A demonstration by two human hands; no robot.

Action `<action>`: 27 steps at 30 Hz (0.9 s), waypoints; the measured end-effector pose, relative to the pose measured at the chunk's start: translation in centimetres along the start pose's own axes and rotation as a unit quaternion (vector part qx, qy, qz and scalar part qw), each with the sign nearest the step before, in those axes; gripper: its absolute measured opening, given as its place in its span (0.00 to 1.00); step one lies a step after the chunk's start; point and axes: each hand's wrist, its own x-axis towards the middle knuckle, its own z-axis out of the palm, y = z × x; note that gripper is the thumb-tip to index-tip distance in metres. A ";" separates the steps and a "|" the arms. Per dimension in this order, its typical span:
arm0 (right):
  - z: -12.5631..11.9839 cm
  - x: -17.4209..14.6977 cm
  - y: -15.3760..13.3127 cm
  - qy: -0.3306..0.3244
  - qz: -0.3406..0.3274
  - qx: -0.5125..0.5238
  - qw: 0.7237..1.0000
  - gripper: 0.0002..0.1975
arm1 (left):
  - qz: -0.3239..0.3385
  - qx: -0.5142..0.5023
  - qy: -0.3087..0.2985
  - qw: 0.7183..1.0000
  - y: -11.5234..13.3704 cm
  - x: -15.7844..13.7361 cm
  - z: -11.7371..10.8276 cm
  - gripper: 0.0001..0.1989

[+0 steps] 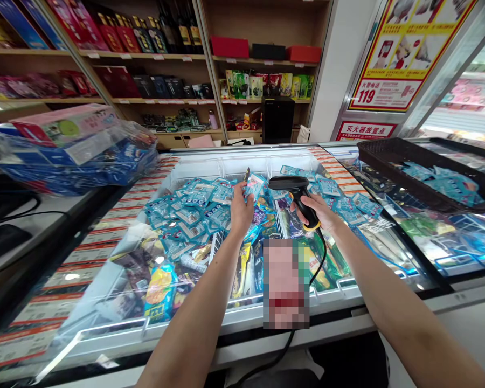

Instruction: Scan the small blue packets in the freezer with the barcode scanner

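Observation:
Between the thumb and fingers of my left hand (241, 210) is a small light-blue packet (256, 184), held up over the chest freezer's glass top. A thin dark pointed thing (247, 174), whose kind I cannot make out, sticks up from the same hand. My right hand (320, 211) grips a black and yellow barcode scanner (289, 184) by its handle, with its head toward the packet. The scanner's black cord (323, 258) hangs down toward me. Many like blue packets (198, 193) lie in a loose heap left of my hands, and more packets (328, 186) lie to the right.
A dark brown basket (412, 186) with blue packets stands at the right. Plastic-wrapped boxes (76, 145) are stacked at the left. Frozen goods show under the glass, and stocked shelves (145, 55) stand behind. A pixelated patch covers the front middle.

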 end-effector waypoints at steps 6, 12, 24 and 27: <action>0.4 -0.1 -0.1 -0.015 -0.006 0.013 1.000 0.17 | -0.002 0.017 -0.012 1.000 0.4 -0.2 -0.1 0.18; 0.5 0.0 -0.2 0.009 -0.017 0.014 1.000 0.19 | -0.014 0.000 -0.015 1.000 0.7 -0.3 -0.2 0.19; -1.5 0.4 0.4 0.104 0.016 0.007 0.994 0.22 | -0.033 0.005 0.080 0.996 0.7 2.4 -2.4 0.26; -1.7 0.4 0.5 0.108 0.013 0.011 0.994 0.22 | -0.035 0.038 0.087 0.995 0.8 3.0 -3.8 0.29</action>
